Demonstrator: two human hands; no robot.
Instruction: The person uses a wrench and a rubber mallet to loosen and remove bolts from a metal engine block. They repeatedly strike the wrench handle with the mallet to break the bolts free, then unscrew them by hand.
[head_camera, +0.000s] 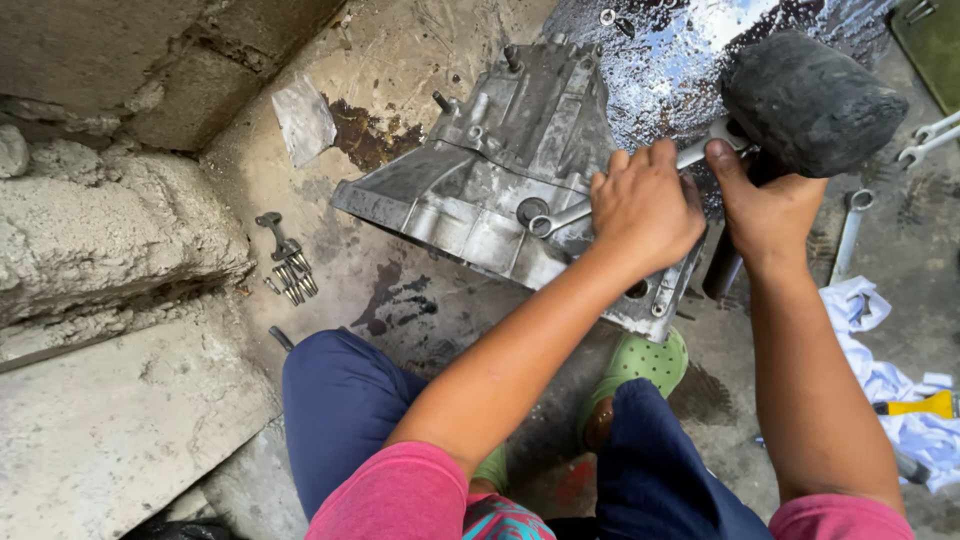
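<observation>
On the floor lies the gearbox casing (500, 170). Over its right edge, the left hand (645, 205) grip clamps a wrench (625, 190); the right hand (765, 210) clamps a black mallet (810, 100).

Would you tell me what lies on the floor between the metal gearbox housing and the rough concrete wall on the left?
In the head view, a small pile of bolts lies on the stained floor between the housing and the wall.

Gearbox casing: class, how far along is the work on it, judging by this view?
Done: bolts lie loose on the floor. In hand: left hand holds a wrench on the casing; right hand grips a mallet. Left: studs remain in the casing.
</observation>
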